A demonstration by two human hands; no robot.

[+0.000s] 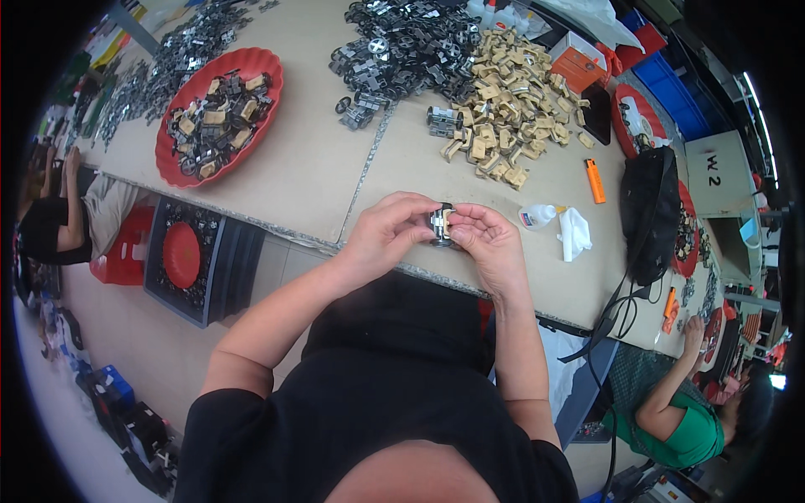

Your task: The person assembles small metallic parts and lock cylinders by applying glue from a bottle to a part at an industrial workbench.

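Near the table's front edge, my left hand (386, 233) and my right hand (495, 249) pinch a small toy car chassis (440, 225) between their fingertips. Dark wheels and a silvery part show on it, with a bit of tan on the side by my right fingers. The fingertips hide much of the rest. Beyond my hands lies a heap of tan plastic parts (511, 105). It touches a larger pile of black and grey wheeled chassis (402, 54). To the right of my right hand are a small white bottle (537, 216) and a crumpled white tissue (574, 233).
A red scalloped tray (169, 168) of mixed parts sits at the left. An orange tool (595, 180), a dark flat object (597, 116) and a black bag (650, 218) with hanging straps lie to the right. Other people work at both sides. Stacked grey crates (222, 277) stand below left.
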